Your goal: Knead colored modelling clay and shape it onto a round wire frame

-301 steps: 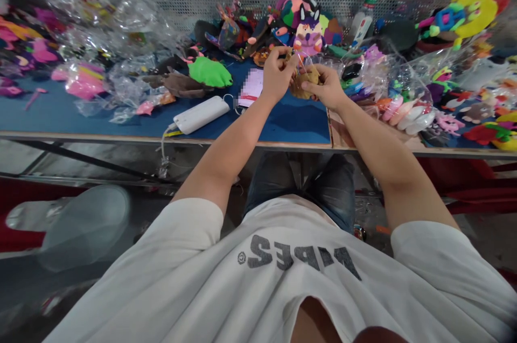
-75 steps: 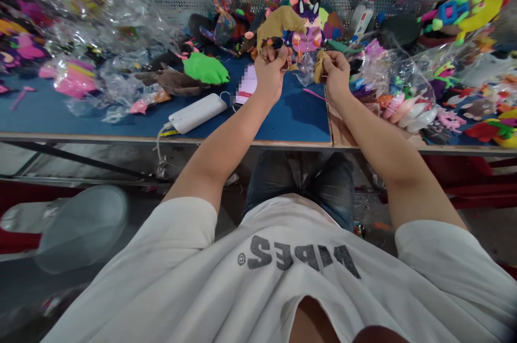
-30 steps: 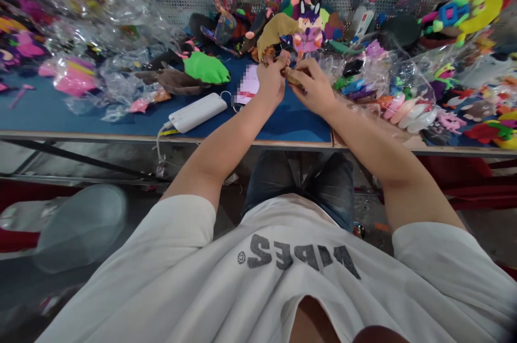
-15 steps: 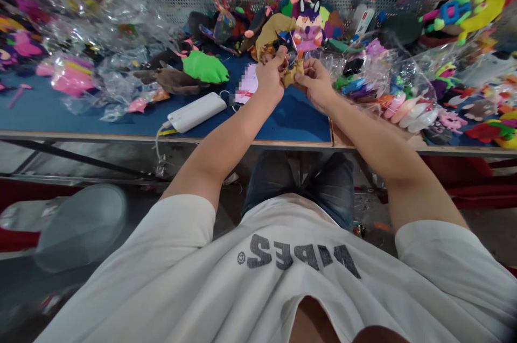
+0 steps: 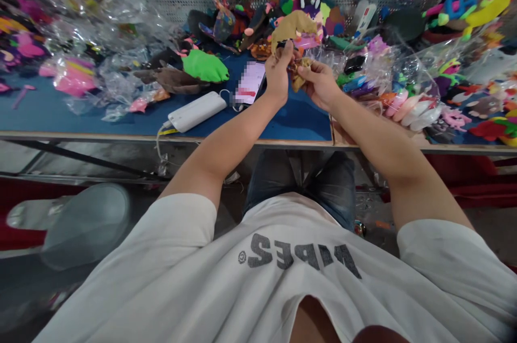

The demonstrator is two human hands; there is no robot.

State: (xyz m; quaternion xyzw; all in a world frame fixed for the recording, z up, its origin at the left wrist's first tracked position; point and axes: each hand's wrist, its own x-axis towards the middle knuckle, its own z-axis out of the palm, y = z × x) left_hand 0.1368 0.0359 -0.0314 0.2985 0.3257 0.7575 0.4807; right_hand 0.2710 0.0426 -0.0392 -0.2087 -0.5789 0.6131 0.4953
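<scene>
Head view: two hands, left hand (image 5: 278,71) and right hand (image 5: 321,83), pinch one tan plush (image 5: 298,75)

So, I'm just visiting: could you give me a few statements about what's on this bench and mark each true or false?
1. Both hands, left hand and right hand, hold a small tan plush piece. True.
2. The white power bank lies on a red mat. False: it lies on the blue table.
3. A bright green plush lies left of the hands. True.
4. The bottle stands at the table's near edge. False: it is at the back by the mesh.
</scene>
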